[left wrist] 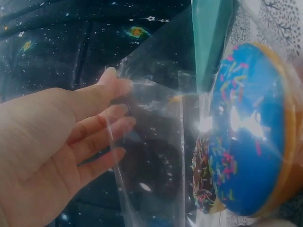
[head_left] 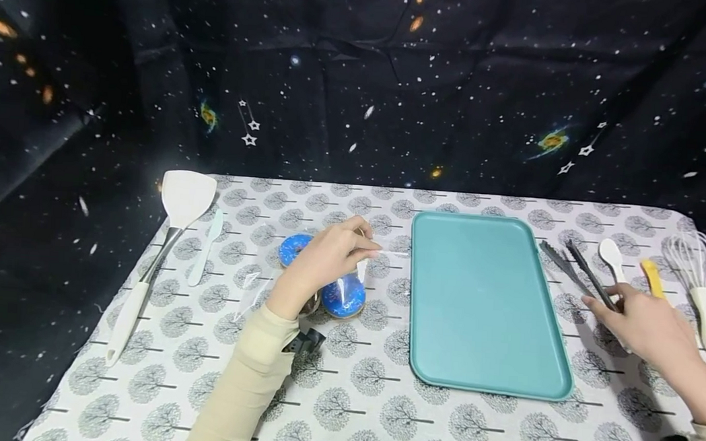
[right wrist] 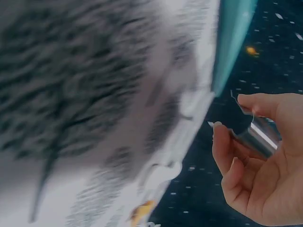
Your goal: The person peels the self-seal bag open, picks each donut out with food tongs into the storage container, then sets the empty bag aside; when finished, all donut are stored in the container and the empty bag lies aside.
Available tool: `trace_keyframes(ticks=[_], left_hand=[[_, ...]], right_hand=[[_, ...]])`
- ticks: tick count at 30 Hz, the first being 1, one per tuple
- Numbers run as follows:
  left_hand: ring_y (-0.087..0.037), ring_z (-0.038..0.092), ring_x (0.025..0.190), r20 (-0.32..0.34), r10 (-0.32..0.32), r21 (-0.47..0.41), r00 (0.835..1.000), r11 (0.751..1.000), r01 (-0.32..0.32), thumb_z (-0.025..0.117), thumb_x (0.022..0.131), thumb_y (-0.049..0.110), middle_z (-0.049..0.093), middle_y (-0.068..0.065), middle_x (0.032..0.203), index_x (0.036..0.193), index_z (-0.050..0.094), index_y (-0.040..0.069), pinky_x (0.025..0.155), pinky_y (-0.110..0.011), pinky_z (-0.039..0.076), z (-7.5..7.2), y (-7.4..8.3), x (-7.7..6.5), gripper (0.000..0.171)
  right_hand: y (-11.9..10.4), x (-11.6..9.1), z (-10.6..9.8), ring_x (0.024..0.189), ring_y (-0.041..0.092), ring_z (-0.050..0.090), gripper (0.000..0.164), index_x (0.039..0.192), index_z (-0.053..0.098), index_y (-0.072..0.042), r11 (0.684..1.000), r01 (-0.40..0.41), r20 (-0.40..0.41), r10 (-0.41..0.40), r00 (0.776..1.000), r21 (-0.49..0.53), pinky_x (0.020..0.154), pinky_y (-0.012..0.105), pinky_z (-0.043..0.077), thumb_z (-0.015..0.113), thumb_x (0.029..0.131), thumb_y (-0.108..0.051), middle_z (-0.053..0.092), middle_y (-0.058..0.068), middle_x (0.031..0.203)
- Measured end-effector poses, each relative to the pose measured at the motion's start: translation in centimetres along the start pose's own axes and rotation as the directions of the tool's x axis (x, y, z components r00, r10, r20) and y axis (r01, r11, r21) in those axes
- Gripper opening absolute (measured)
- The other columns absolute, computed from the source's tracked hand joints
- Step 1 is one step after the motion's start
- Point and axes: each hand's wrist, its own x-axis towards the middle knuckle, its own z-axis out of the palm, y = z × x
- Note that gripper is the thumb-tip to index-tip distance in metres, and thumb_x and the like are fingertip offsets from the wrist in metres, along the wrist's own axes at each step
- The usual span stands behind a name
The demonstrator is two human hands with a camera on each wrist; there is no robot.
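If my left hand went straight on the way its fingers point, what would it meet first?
Probably the teal tray, at its left edge, beyond the clear plastic bag that the left hand pinches; depth is unclear, so it might pass above.

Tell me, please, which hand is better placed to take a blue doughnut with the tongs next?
Probably the right hand: it grips the tongs, right of the tray. The left hand is nearer to the blue doughnuts, but seems to pinch the clear bag.

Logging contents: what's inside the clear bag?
Inside the clear bag: two blue donuts with sprinkles and part of a brown donut. The left hand and wrist partly cover them from above; any more can't be seen.
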Motion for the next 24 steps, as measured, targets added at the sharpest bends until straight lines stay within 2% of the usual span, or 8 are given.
trace_keyframes(ticks=[2,5,8,11,16,18,21,24], left_hand=[[-0.008,0.054,0.073,-0.015,0.008,-0.014,1.000,1.000,-0.008,0.064,0.089,0.021,0.059,0.002,0.097,0.104,0.073,0.010,0.062,-0.016,0.047,-0.1,-0.1,0.0,0.020],[-0.008,0.049,0.065,-0.035,0.008,-0.035,0.999,0.999,-0.009,0.065,0.088,0.019,0.059,0.004,0.088,0.105,0.072,0.009,0.056,-0.017,0.045,-0.2,-0.3,0.0,0.021],[-0.007,0.051,0.063,-0.043,-0.002,-0.068,0.999,0.998,-0.001,0.065,0.088,0.021,0.061,0.004,0.085,0.104,0.071,0.008,0.056,-0.018,0.047,-0.2,-0.3,0.0,0.022],[-0.006,0.057,0.070,-0.050,-0.013,-0.089,0.999,0.996,0.008,0.066,0.088,0.022,0.064,0.005,0.086,0.099,0.072,0.009,0.066,-0.018,0.050,-0.3,-0.3,0.1,0.018],[-0.006,0.058,0.074,-0.046,-0.006,-0.105,0.999,0.994,0.001,0.065,0.088,0.025,0.064,0.007,0.086,0.092,0.073,0.014,0.073,-0.022,0.051,-0.4,-0.4,0.0,0.014],[-0.005,0.058,0.074,-0.040,0.000,-0.106,0.999,0.994,-0.004,0.065,0.089,0.026,0.064,0.008,0.085,0.092,0.073,0.014,0.074,-0.023,0.051,-0.4,-0.4,0.0,0.015],[-0.005,0.058,0.075,-0.031,0.014,-0.111,0.999,0.994,-0.018,0.064,0.089,0.027,0.064,0.007,0.086,0.092,0.073,0.014,0.075,-0.023,0.051,-0.5,-0.6,-0.1,0.016],[-0.005,0.059,0.077,-0.020,0.033,-0.119,0.999,0.992,-0.036,0.063,0.090,0.027,0.065,0.006,0.087,0.094,0.073,0.012,0.075,-0.022,0.051,-0.6,-0.7,-0.1,0.019]], right_hand=[[-0.7,0.0,-0.4,0.059,0.036,0.055,0.068,0.118,0.050,0.009,1.000,0.023,-0.049,-0.022,0.999,0.015,0.043,0.043,0.040,0.048,0.092,-0.053,0.059,0.020,0.071],[-1.8,0.0,-0.8,0.079,0.049,0.057,0.062,0.119,0.052,0.007,0.996,0.085,-0.125,-0.080,0.989,0.034,0.057,0.058,0.044,0.052,0.092,-0.048,0.059,0.034,0.099],[-3.4,-0.1,-0.8,0.088,0.050,0.056,0.053,0.122,0.053,0.004,0.977,0.204,-0.170,-0.191,0.967,0.058,0.067,0.063,0.043,0.056,0.092,-0.040,0.054,0.033,0.112],[-5.3,0.0,-0.5,0.085,0.040,0.061,0.044,0.121,0.056,-0.001,0.933,0.354,-0.219,-0.333,0.917,0.062,0.068,0.057,0.048,0.064,0.089,-0.030,0.056,0.023,0.114],[-8.8,0.5,-0.2,0.073,0.024,0.062,0.042,0.118,0.060,-0.005,0.843,0.537,-0.295,-0.522,0.800,-0.036,0.061,0.045,0.051,0.072,0.081,-0.021,0.063,0.011,0.101],[-10.1,0.8,-0.2,0.077,0.025,0.062,0.042,0.118,0.061,-0.007,0.825,0.561,-0.299,-0.555,0.776,-0.072,0.066,0.046,0.049,0.073,0.080,-0.020,0.064,0.010,0.099],[-11.9,1.2,-0.2,0.086,0.029,0.063,0.041,0.117,0.062,-0.008,0.808,0.581,-0.295,-0.581,0.759,-0.097,0.074,0.050,0.047,0.072,0.080,-0.024,0.066,0.009,0.102],[-13.4,1.6,0.2,0.091,0.030,0.062,0.042,0.114,0.064,-0.009,0.782,0.606,-0.310,-0.617,0.723,-0.142,0.079,0.049,0.046,0.060,0.088,-0.041,0.067,0.009,0.102]])
